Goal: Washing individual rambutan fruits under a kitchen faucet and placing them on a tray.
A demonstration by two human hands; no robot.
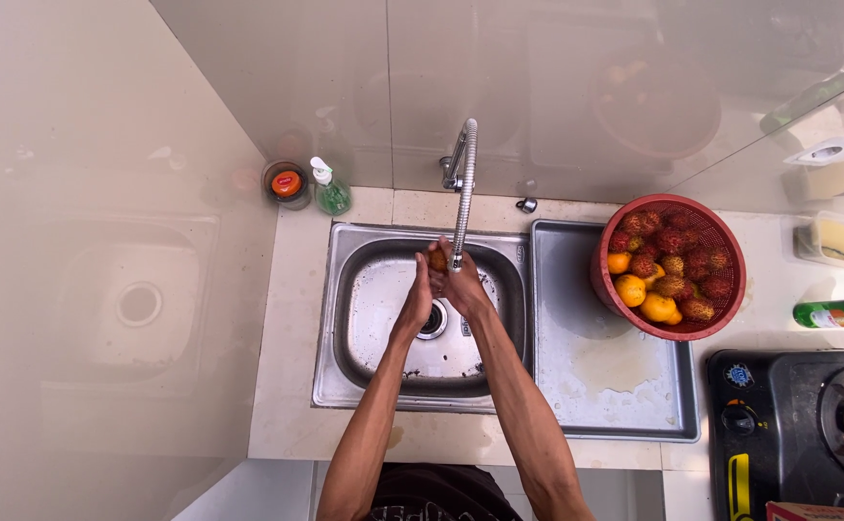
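**A:** What can't you make out here?

**B:** Mostly the fruit [438, 259] you've got between your palms. Only a small orange-brown patch shows at centre frame, just under the tap [463, 183]. Your hands cover the rest, so I can't tell what kind it is. The tap's spout also crosses in front of your right hand [462, 285]. Your elbows and body are cut off at the bottom edge, and the stove [796, 429] is cropped at the lower right.

**A:** And how are your arms set?

**B:** Both reach straight up the frame from the bottom, forearms converging over the sink [383, 328]. Your left hand [416, 299] stands on edge, palm facing right; the right one meets it from the other side, above the drain [431, 320].

**A:** The fingers?

**B:** Closed in around the fruit from both sides, cupped rather than flat. Fingertips point to the upper frame, pressed together at the top. How tightly they grip, I can't tell.

**A:** Anything beside you?

**B:** A red basket [726, 309] of rambutans and oranges sits on the drainboard [615, 386], right of centre. A soap bottle [330, 190] stands upper left of the sink.
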